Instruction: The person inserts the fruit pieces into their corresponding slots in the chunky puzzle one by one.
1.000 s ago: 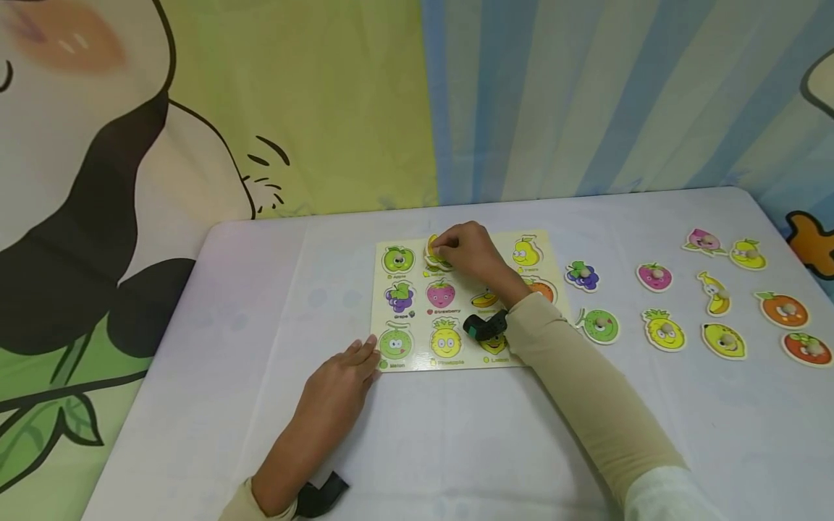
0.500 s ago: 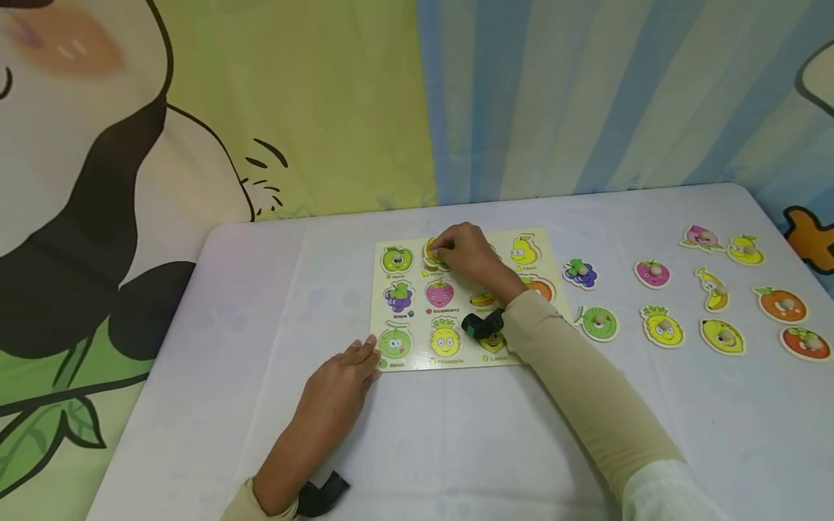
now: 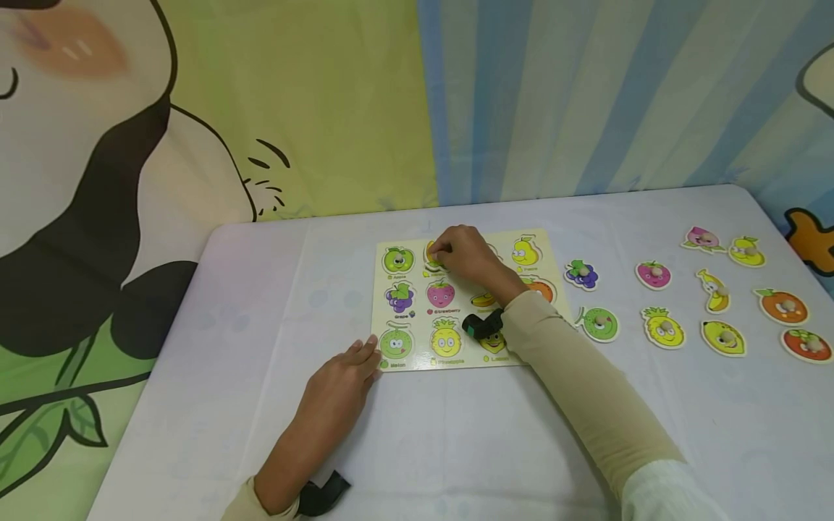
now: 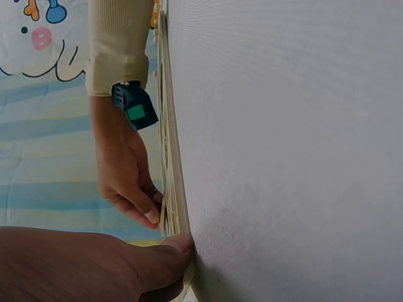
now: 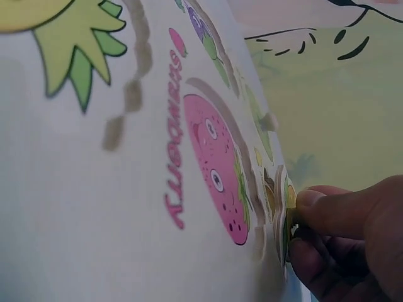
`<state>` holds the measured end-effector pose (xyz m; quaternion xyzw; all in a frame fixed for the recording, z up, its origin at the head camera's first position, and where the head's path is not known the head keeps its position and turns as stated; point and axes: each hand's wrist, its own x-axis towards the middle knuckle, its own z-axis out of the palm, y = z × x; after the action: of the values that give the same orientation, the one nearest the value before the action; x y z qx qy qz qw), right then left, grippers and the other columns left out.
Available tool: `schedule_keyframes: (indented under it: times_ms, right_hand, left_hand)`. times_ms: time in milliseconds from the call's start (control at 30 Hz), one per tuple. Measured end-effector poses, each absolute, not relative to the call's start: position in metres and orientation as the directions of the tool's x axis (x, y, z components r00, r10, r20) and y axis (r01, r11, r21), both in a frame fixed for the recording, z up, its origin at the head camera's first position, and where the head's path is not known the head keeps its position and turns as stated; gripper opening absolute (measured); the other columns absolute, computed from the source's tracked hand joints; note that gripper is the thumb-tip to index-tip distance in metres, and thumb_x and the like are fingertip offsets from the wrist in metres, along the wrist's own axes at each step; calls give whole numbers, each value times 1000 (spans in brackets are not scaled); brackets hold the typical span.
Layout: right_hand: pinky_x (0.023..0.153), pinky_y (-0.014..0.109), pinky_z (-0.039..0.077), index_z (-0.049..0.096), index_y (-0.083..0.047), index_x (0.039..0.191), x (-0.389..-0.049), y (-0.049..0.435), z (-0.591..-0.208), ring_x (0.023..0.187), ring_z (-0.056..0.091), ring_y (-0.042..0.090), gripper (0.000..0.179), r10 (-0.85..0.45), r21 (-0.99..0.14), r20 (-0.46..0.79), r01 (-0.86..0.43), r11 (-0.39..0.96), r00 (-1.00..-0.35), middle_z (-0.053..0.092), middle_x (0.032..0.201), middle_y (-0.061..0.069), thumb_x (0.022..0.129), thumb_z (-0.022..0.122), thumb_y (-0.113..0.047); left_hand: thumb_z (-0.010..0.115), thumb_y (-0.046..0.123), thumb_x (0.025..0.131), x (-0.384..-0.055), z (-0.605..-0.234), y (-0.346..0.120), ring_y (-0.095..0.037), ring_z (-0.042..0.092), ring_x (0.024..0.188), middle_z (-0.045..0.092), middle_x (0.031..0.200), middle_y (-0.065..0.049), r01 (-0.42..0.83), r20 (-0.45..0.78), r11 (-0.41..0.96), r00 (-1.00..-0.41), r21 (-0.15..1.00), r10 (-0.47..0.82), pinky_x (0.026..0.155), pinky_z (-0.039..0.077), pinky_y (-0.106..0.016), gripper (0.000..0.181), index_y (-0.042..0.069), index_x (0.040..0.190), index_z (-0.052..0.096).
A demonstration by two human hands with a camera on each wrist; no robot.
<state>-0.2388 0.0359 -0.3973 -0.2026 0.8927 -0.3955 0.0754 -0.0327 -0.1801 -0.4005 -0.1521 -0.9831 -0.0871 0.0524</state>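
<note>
My right hand [image 3: 470, 252] pinches a yellow and green fruit puzzle piece [image 3: 431, 255] by its knob, over the second space in the top row of the fruit puzzle board [image 3: 422, 365]. In the right wrist view, the piece [image 5: 281, 220] stands edge-on, close over the board, with thumb and finger [image 5: 340, 220] at its knob. Beside it, an apple piece [image 3: 398, 260] sits in the top left space. My left hand [image 3: 340, 380] rests with extended fingers against the board's near left corner; its thumb [image 4: 173, 248] touches the board edge in the left wrist view.
Loose knobbed pieces lie to the right: grapes [image 3: 581, 276], melon [image 3: 599, 324], strawberry [image 3: 654, 276], pineapple [image 3: 663, 328], banana [image 3: 713, 291], lemon [image 3: 723, 338], peach [image 3: 703, 239], pear [image 3: 747, 251], orange [image 3: 782, 307] and tomato [image 3: 806, 346]. A cartoon-printed cloth [image 3: 313, 108] hangs behind the table.
My right hand has shifted the yellow and green piece slightly over the same space, and its tilt differs a little. The left hand stays at the board's corner.
</note>
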Motion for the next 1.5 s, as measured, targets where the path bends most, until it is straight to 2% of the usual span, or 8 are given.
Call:
schedule_keyframes:
  times_ms: [233,600,1200,1500]
  right_hand:
    - [86,36,50,77,-8,101,-238,40,-402,98,60,21,14,-368,-761,3,-241,603,-930,68,103,6,94,66,-13]
    - [84,36,51,76,-5,101,-234,37,-404,96,59,22,13,-397,-742,53,-302,599,-916,67,102,8,94,66,-10]
    - [83,34,51,76,-3,103,-233,32,-395,97,60,22,16,-432,-696,-6,-307,650,-902,66,105,9,95,62,-6]
    - [85,35,50,75,-10,108,-234,43,-406,100,60,20,17,-358,-816,-10,-199,543,-934,68,107,4,96,65,-14]
  left_hand:
    - [84,4,74,-33,-400,-179,-31,59,117,61,128,-11,311,125,936,-948,166,293,89,54,-41,42,1,113,72]
    - [85,4,73,-33,-399,-181,-30,60,116,62,128,-11,312,133,937,-947,157,293,89,54,-40,42,1,113,72]
    - [84,3,73,-33,-400,-180,-30,60,116,62,127,-11,312,137,934,-947,175,291,89,54,-41,42,0,113,72]
    - [84,3,74,-33,-399,-180,-30,60,116,62,127,-12,309,135,933,-948,182,287,89,54,-41,41,0,113,72]
